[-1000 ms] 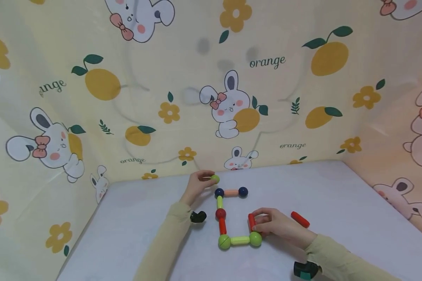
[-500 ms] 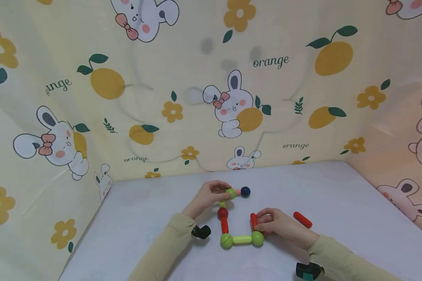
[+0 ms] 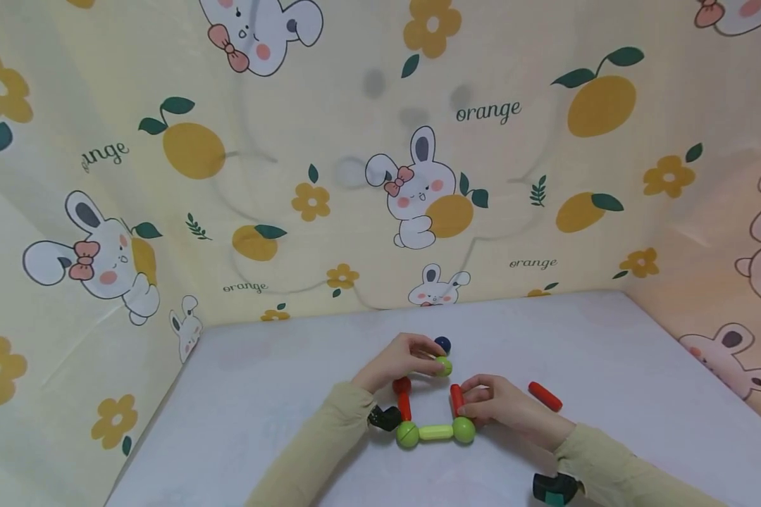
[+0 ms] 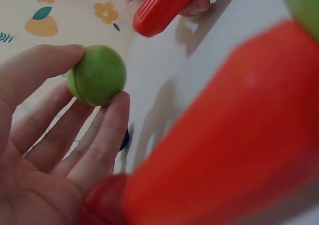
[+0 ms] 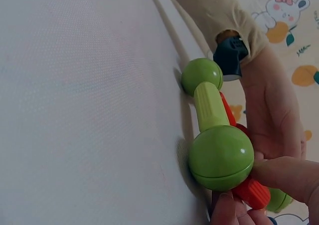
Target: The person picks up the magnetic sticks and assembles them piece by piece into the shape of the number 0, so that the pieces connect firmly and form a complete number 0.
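Note:
My left hand (image 3: 401, 360) pinches a small green ball (image 3: 444, 366) between thumb and fingertips; the left wrist view shows that green ball (image 4: 99, 75) with no rod on it. My right hand (image 3: 507, 408) grips an upright-looking red rod (image 3: 457, 400), whose near end meets a green corner ball (image 3: 463, 430). From there a lime rod (image 3: 435, 432) runs left to another green ball (image 3: 408, 434). A second red rod (image 3: 404, 406) leads away to a red ball (image 3: 402, 385). My left hand hides most of the far part; one dark blue ball (image 3: 442, 343) shows past its fingers.
A loose red rod (image 3: 545, 396) lies on the white tabletop (image 3: 279, 394) to the right of my right hand. Patterned cloth (image 3: 330, 141) stands behind the table and along both sides. Each wrist carries a small black camera (image 3: 385, 418).
My left hand has carried the green ball rightward and nearer, passing over the far dark blue ball and peach rod, to just beyond the held red rod. My right hand keeps its grip.

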`<state>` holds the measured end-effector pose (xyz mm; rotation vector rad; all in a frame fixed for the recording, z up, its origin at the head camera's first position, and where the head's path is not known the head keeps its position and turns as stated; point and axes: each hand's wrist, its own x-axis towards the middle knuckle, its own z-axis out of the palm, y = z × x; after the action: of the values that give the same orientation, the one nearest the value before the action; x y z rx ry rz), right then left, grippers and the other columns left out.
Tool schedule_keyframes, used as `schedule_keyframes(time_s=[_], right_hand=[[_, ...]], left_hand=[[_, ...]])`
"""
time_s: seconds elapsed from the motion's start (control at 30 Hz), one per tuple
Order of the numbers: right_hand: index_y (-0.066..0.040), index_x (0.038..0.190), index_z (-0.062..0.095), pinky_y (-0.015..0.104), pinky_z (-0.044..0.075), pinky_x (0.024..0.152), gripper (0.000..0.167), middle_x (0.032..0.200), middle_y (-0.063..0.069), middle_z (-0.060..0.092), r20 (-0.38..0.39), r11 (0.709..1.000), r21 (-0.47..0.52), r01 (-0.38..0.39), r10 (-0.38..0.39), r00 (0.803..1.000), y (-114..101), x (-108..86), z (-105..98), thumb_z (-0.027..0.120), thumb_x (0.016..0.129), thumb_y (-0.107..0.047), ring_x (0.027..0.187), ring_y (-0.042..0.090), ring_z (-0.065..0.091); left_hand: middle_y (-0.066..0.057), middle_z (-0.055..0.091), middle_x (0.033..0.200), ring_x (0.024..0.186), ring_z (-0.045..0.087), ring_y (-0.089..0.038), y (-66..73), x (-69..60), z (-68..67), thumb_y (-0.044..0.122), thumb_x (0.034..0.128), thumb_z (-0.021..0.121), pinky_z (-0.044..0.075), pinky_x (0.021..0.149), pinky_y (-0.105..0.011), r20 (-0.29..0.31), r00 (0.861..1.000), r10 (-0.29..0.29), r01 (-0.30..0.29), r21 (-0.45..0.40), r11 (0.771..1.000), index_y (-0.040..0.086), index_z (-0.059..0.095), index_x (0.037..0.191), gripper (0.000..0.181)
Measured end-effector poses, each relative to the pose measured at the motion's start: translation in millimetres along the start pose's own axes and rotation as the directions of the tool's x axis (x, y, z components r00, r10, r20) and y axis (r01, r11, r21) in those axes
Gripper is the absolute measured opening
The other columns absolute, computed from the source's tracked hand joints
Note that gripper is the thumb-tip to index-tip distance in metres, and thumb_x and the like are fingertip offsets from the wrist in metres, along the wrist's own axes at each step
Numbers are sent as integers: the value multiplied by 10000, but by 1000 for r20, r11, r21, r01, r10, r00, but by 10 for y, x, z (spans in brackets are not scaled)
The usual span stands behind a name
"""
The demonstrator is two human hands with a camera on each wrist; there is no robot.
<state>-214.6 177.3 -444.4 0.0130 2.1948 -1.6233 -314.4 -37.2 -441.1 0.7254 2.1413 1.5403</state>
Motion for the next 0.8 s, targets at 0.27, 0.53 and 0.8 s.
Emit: schedule_keyframes(time_s=[0.27,0.53,0.8], right_hand=[[20,1196,512,307,548,746,459,969,85,671,-3,1000,5,-3,3,1000,7,6,4,743,838,-151,837,214,631],[17,1194,519,316,550,747,414,965,89,673,-6,1000,14,-13,13,1000,-1,2,8,715,853,-114,834,219,634],[23,1183,528,322,550,735,405,967,81,676,-5,1000,-11,5,-5,1000,-8,11,17,713,855,-127,823,212,629]], left_hand=[[38,696,960,891,655,-108,39,40,60,205,811,782,502,832,-269,44,999,6,-10,95,995,147,721,1029,234],[34,692,959,895,650,-115,76,22,76,164,843,749,534,779,-257,117,993,8,-21,108,994,100,715,1047,217],[28,691,956,863,664,-134,69,17,77,175,863,729,546,776,-261,111,993,-25,16,76,997,105,715,1046,197]])
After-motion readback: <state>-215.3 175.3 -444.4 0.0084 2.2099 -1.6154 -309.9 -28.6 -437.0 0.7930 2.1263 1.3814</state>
